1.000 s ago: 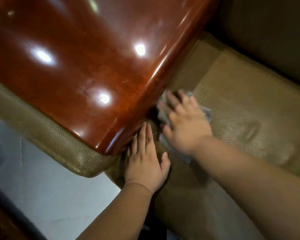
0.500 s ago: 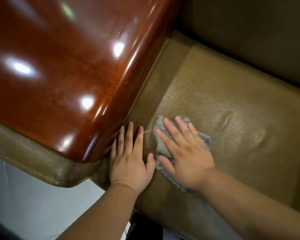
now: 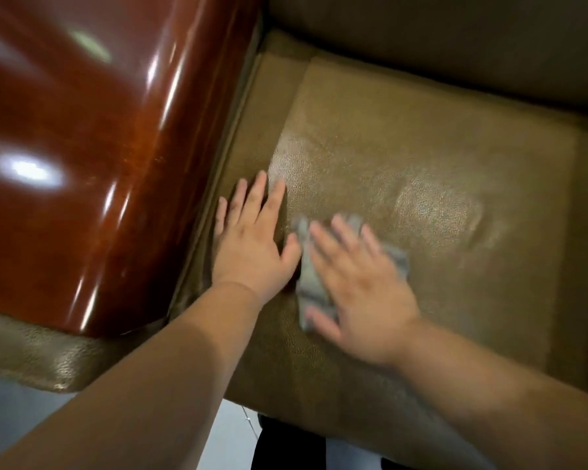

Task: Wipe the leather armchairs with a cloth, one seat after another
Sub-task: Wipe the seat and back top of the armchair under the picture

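An olive-brown leather seat cushion (image 3: pixel 421 157) of an armchair fills the middle and right of the view. A small grey cloth (image 3: pixel 308 283) lies flat on its front left part. My right hand (image 3: pixel 360 286) presses on the cloth with straight, spread fingers and is blurred by motion. My left hand (image 3: pixel 252 239) rests flat on the leather just left of the cloth, at the seam beside the armrest, fingers straight. Most of the cloth is hidden under my right hand.
A glossy red-brown wooden armrest top (image 3: pixel 75 147) rises at the left, with leather padding (image 3: pixel 41 361) below its front end. The dark backrest (image 3: pixel 455 39) runs along the top. Pale floor (image 3: pixel 224 442) shows beneath the seat's front edge.
The right hand and cloth slid from the gap beside the armrest toward me and rightward onto the cushion. The left hand followed along the seam. The view shifted right over the seat.
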`<state>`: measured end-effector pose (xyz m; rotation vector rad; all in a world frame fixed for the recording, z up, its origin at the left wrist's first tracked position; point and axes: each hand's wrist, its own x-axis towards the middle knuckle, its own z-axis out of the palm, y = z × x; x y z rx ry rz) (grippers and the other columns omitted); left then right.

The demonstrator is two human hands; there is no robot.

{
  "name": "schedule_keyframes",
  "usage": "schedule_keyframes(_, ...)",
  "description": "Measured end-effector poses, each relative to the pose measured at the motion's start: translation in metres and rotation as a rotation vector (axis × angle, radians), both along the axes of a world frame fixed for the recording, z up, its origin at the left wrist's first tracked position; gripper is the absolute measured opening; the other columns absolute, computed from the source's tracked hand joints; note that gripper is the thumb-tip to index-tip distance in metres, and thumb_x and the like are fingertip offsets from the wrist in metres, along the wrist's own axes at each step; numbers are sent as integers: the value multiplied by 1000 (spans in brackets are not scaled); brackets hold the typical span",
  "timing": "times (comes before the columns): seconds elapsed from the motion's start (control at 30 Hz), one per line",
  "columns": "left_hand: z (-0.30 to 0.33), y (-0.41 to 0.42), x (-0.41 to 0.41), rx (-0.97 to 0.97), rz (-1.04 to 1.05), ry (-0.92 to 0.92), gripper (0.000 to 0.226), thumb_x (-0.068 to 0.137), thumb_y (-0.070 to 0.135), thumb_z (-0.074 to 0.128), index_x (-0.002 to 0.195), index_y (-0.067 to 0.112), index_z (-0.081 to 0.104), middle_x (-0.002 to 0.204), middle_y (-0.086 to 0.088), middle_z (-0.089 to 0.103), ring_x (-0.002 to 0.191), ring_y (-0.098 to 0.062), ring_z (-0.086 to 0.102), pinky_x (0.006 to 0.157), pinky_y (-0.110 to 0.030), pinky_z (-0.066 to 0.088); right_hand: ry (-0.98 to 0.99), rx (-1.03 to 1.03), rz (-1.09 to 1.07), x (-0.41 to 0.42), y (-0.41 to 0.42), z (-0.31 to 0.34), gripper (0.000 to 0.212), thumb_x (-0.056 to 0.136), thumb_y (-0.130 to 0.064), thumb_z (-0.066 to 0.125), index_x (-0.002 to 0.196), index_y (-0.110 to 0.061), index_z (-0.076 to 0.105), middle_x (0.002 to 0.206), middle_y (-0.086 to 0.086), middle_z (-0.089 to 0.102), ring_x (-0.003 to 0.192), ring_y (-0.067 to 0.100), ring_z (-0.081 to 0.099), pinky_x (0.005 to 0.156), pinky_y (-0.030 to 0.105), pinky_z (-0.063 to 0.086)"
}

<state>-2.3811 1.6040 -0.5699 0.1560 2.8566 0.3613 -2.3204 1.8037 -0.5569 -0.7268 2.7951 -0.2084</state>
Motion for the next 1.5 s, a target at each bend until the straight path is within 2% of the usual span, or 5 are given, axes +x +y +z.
schedule_keyframes(0.13,13,-24,16,-43,-135,-110,78,97,58,28,168,37,5,177,6,-4,163,-18,-7,132,-49,1,-65,21,249,-2,75,-3,79,97,-69,42,164,-29,26,173,0,16,160,28,10,128,52,14)
schedule_keyframes(0.33,21,17,12,-69,27,-125,79,95,65,25,167,36,10,177,6,-3,162,-29,-5,131,-55,-1,-218,139,-960,-66,144,-1,79,100,-62,11,166,-20,4,174,7,-5,159,35,-8,128,55,2)
schedule_keyframes(0.57,46,68,23,-81,-91,-253,74,99,48,45,165,44,13,176,14,-4,162,-30,-9,130,-52,-6,-149,-116,-185,9,49,8,62,99,-45,38,158,-28,38,170,-3,26,159,26,14,129,46,7)
schedule_keyframes(0.77,157,41,-19,-10,-216,-409,62,105,40,51,163,40,30,153,7,54,136,-14,53,115,-32,45,-526,-83,-571,-9,85,100,42,108,-43,35,142,-24,49,145,3,56,134,25,51,109,35,41)
schedule_keyframes(1.5,532,66,-252,181,-267,206,59,99,47,54,156,36,44,157,10,49,142,-15,48,115,-39,45,-148,-125,-687,-233,129,473,37,109,-50,32,119,-23,54,118,2,65,107,25,62,86,40,47)
